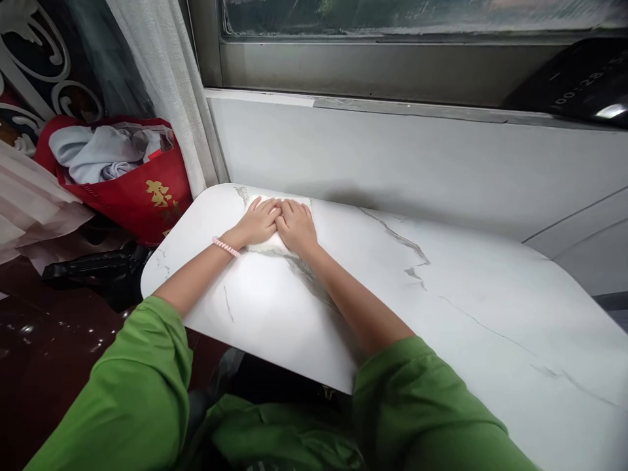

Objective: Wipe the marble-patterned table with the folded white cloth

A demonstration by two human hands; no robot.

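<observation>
Both hands rest side by side at the far left part of a white marble-patterned table (392, 314). Beneath them lies a white cloth (272, 244), partly covered and hard to tell from the pale tabletop. My left hand (259, 221) lies flat on the cloth with its fingers stretched forward; a pink coiled band (226, 246) circles that wrist. My right hand (297, 227) lies flat next to it, its fingers also pointing away from me, and the two hands touch along their inner edges. Neither hand is wrapped round anything.
A red bag (142, 196) stuffed with light grey fabric (98, 152) stands left of the table. Below it is a black bag (93, 269) on the dark floor. A white wall (367, 157) and a window (422, 16) border the far edge, with a pale curtain (167, 72) at left.
</observation>
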